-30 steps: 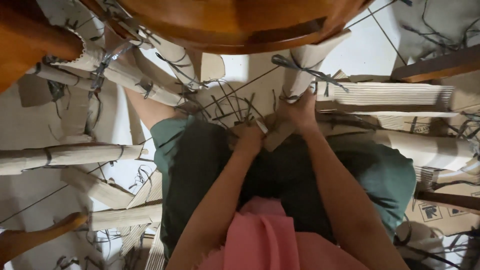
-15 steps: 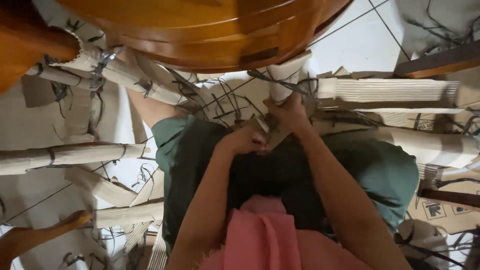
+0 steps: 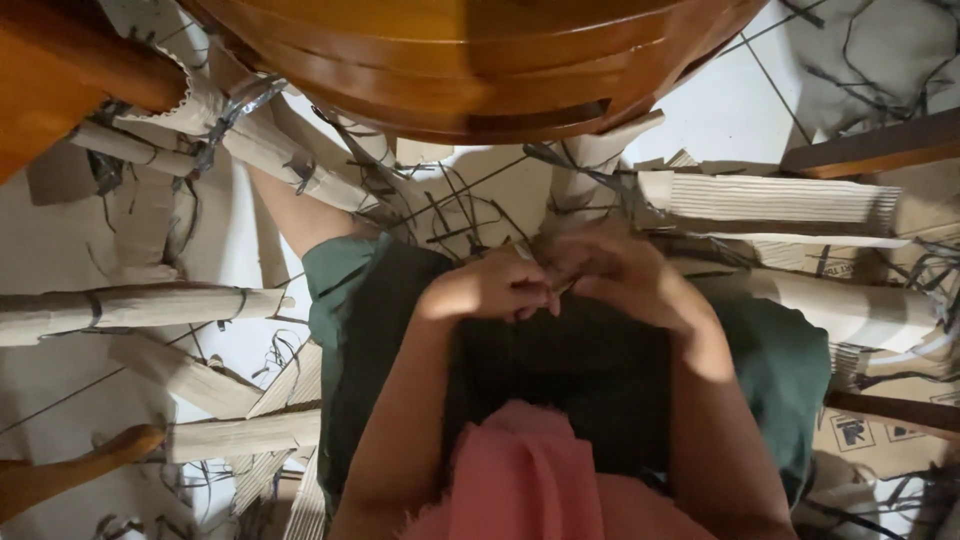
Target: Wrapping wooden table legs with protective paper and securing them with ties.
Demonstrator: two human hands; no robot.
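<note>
My left hand (image 3: 488, 290) and my right hand (image 3: 618, 272) are curled over my lap, fingertips meeting. Between them they pinch a small brownish cardboard scrap (image 3: 556, 284), which is blurred and mostly hidden by the fingers. Just beyond my right hand a cardboard roll (image 3: 592, 170) tied with a dark strip leans under the round wooden table top (image 3: 470, 60). Neither hand touches that roll. Loose dark strips (image 3: 450, 210) lie on the white tiles in front of my knees. I sit in green shorts (image 3: 365, 300), with a pink cloth (image 3: 520, 470) at my waist.
Tied cardboard rolls (image 3: 130, 310) lie at the left and more cross at the upper left (image 3: 250, 150). A corrugated sheet (image 3: 770, 195) and flattened boxes (image 3: 880, 430) are at the right. A wooden leg (image 3: 70, 470) is at the lower left, a wooden bar (image 3: 870, 145) at the upper right.
My right hand has let go of the tied cardboard roll and drawn back toward my lap. Both hands are now together, lower and closer to me. The view shifted slightly.
</note>
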